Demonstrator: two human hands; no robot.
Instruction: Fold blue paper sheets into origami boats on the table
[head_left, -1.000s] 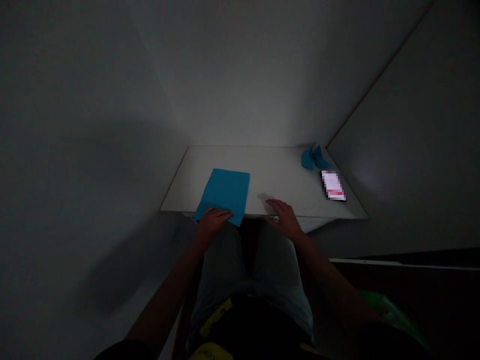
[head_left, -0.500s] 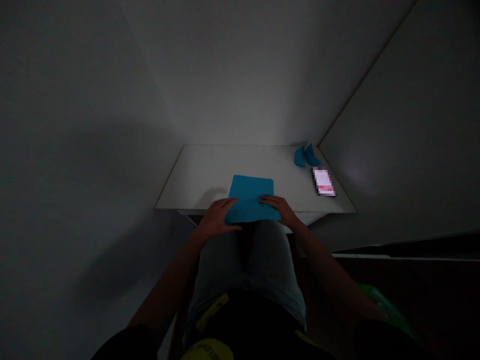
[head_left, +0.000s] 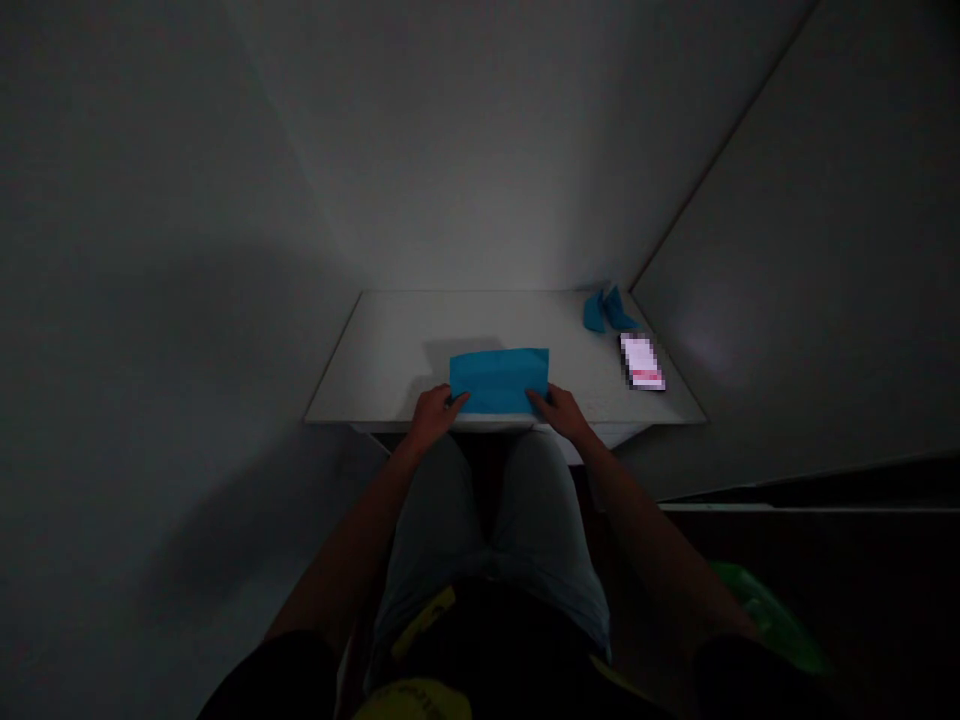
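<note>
A blue sheet of paper (head_left: pixel 499 378) is held up at the table's front edge, its near edge toward my lap. My left hand (head_left: pixel 433 413) pinches its lower left corner, thumb on the near face. At the lower right corner my right hand (head_left: pixel 562 410) grips it the same way. Fingers of both hands are partly hidden behind the sheet. The paper looks wide and short from here, tilted up off the white table (head_left: pixel 390 335), with a shadow behind it.
Folded blue paper pieces (head_left: pixel 606 310) stand at the table's back right corner. A phone (head_left: pixel 642 362) with a lit, blurred screen lies in front of them. Walls close in the table at the back and right. Something green (head_left: pixel 772 615) is low on the right.
The paper was lying over the table edge with my hands resting on it. Now it is lifted and tilted, and both hands have moved to grip its lower corners.
</note>
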